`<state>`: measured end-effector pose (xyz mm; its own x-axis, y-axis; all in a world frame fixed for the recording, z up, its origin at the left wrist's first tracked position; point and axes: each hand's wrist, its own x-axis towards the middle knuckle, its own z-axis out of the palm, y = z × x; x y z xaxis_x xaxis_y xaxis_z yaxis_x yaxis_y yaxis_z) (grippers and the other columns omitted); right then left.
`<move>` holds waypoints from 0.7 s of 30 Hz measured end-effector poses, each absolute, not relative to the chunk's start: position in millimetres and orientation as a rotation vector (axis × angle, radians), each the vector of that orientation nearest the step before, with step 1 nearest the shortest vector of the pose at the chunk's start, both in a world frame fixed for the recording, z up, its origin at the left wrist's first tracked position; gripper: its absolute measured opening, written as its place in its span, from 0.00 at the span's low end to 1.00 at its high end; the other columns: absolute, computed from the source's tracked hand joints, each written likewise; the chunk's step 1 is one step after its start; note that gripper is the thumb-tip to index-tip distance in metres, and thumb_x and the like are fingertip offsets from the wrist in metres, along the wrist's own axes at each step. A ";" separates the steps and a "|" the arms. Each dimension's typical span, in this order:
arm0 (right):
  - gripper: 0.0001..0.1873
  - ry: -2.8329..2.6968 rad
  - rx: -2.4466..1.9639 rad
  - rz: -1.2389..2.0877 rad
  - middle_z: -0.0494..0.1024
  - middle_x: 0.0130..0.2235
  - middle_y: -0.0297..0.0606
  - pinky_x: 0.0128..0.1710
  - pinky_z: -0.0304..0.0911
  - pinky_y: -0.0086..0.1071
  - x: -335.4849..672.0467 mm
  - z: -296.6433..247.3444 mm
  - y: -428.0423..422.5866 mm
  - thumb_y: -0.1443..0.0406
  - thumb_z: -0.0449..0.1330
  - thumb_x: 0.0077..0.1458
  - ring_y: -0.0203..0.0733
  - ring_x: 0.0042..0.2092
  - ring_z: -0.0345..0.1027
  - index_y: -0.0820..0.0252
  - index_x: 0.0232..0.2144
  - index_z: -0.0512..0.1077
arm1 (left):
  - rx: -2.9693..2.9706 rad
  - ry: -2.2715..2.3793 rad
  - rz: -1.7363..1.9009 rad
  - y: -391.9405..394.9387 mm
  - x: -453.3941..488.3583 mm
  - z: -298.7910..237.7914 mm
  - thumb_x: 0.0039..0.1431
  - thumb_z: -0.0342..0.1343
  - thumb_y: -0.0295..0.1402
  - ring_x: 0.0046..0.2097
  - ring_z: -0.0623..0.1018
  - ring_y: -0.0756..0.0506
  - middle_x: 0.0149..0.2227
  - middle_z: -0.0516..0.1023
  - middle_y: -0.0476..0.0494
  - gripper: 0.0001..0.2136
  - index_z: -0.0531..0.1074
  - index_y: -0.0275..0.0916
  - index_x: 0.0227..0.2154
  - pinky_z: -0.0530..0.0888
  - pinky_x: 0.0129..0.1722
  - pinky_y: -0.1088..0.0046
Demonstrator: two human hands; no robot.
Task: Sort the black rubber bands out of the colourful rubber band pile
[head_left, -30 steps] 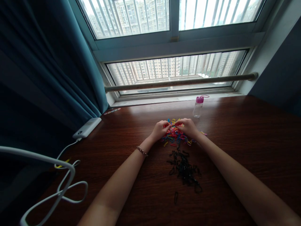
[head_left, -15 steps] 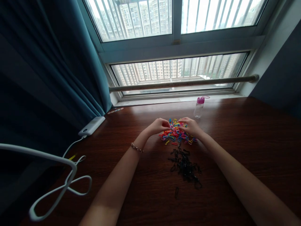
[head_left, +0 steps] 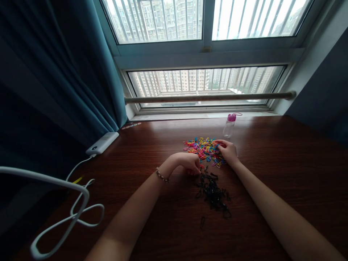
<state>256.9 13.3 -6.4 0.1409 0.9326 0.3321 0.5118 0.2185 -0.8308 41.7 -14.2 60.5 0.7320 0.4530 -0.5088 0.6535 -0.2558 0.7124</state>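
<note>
A heap of small, brightly coloured pin-shaped clips [head_left: 202,146], like stitch markers, lies on the brown wooden table. Closer to me is a loose pile of black pin-shaped clips [head_left: 214,192]. My left hand [head_left: 189,162], with a beaded bracelet at its wrist, bends down at the top left of the black pile, fingertips pinched together; anything in them is too small to make out. At the right edge of the coloured heap, the thumb and fingers of my right hand [head_left: 227,150] close together among the clips. Whether they grip one is unclear.
A clear bottle with a pink lid [head_left: 229,125] stands behind my right hand. To the left lie a white power bank [head_left: 102,142] and a looping white cable [head_left: 81,214]. One black clip [head_left: 202,222] lies apart near me. Behind the table is a window with a rail [head_left: 206,98].
My left hand has moved from the coloured heap toward me to the edge of the black pile. My right hand has shifted slightly right and nearer, to the heap's right edge.
</note>
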 end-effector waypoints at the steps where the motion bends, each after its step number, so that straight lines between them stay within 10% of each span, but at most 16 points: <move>1: 0.15 -1.486 -1.429 0.544 0.78 0.34 0.37 0.35 0.66 0.31 256.2 -6.1 12.6 0.67 0.54 0.45 0.41 0.34 0.72 0.60 0.36 0.75 | 1.925 0.838 -0.241 -13.0 41.3 60.5 0.42 0.59 0.33 0.17 0.68 0.51 0.13 0.70 0.48 0.09 0.71 0.36 0.12 0.61 0.17 0.78; 12: 0.10 -1.776 -1.388 0.636 0.78 0.27 0.36 0.29 0.64 0.28 268.1 21.4 10.8 0.64 0.58 0.44 0.40 0.29 0.70 0.60 0.28 0.77 | 2.599 1.043 0.809 -3.7 61.6 36.4 0.57 0.47 0.30 0.35 0.72 0.48 0.31 0.75 0.44 0.08 0.72 0.37 0.31 0.68 0.37 0.74; 21: 0.12 -1.998 -1.217 0.629 0.76 0.29 0.37 0.27 0.60 0.28 272.7 8.2 11.7 0.58 0.62 0.42 0.36 0.27 0.65 0.59 0.27 0.77 | 2.785 0.901 0.756 1.9 61.2 12.6 0.57 0.46 0.24 0.43 0.74 0.47 0.41 0.75 0.44 0.13 0.69 0.39 0.43 0.69 0.45 0.71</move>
